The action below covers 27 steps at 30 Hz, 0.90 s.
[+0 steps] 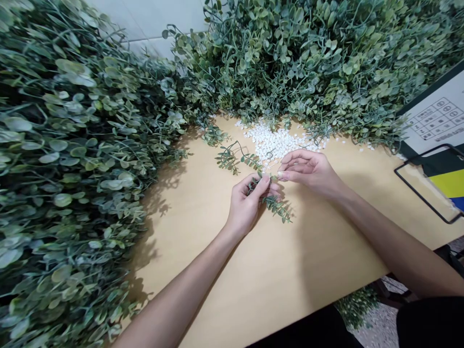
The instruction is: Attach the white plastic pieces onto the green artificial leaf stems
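My left hand (245, 205) is closed around a green leafy sprig (277, 208), which looks artificial. Leaves stick out below the fingers and to the upper left of the thumb. Close to the sprig's top end, my right hand (314, 175) has its thumb and forefinger pressed together; whatever small thing is between them is too small to make out. Just beyond both hands lies a spread heap of small white pieces (273, 141). Another thin sprig (227, 158) rests on the table to the left of the heap.
Dense piles of leafy greenery stand along the left (72, 169) and the back (290, 63) of the wooden table (224, 299). On the right is a printed box or board (440, 118) with a black wire frame (416, 193). More greenery (357, 307) shows below the table edge.
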### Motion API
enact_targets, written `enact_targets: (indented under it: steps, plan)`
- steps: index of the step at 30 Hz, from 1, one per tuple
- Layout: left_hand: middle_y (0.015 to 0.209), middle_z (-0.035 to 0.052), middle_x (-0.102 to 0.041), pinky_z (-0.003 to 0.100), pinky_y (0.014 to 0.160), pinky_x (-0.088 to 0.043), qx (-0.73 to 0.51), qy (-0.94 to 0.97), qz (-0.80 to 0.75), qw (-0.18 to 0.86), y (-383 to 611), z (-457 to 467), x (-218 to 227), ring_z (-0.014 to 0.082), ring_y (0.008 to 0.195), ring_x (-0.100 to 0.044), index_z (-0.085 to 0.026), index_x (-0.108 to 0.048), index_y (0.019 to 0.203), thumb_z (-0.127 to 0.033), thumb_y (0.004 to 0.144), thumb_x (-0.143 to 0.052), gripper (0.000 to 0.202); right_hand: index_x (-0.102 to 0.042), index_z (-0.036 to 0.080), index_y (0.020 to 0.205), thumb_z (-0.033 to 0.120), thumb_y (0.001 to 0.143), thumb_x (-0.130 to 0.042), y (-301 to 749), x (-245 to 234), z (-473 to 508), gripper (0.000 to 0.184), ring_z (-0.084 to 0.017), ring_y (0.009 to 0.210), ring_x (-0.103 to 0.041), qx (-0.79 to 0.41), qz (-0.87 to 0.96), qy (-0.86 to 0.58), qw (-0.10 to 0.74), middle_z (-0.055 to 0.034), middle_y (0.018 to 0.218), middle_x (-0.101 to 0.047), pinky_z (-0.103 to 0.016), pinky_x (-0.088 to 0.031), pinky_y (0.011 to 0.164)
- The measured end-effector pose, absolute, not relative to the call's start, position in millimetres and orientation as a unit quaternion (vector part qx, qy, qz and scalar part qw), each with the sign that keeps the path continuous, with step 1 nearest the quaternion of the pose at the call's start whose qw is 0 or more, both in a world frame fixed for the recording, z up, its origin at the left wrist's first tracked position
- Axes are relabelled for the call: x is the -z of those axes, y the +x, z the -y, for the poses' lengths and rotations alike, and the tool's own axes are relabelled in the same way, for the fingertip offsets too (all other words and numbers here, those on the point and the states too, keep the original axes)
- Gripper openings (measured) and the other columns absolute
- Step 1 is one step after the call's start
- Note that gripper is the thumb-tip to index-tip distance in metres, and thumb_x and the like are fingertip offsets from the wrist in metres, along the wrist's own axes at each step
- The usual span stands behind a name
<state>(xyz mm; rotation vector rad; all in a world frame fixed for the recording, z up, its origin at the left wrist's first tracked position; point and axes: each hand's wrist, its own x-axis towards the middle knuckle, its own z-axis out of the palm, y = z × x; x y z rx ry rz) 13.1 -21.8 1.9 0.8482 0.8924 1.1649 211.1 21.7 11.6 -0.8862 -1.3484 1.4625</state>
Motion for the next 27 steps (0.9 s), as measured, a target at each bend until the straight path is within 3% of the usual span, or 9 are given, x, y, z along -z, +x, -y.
enact_targets:
  steps: [27]
  plan:
    - [0.086, 0.0056, -0.079, 0.031, 0.069, -0.063, -0.532, 0.398, -0.385, 0.64, 13.1, 22.6, 3.4, 0.0166, 0.067, -0.075, -0.016, -0.066, 0.084, -0.041, 0.088, -0.081, 0.029, -0.075, 0.02, 0.101, 0.032, 0.068, -0.097, 211.6, -14.3, -18.3, 0.042, -0.017, 0.086, -0.074, -0.578, 0.573, -0.36, 0.455, -0.0035, 0.092, -0.078, -0.03, -0.063, 0.086]
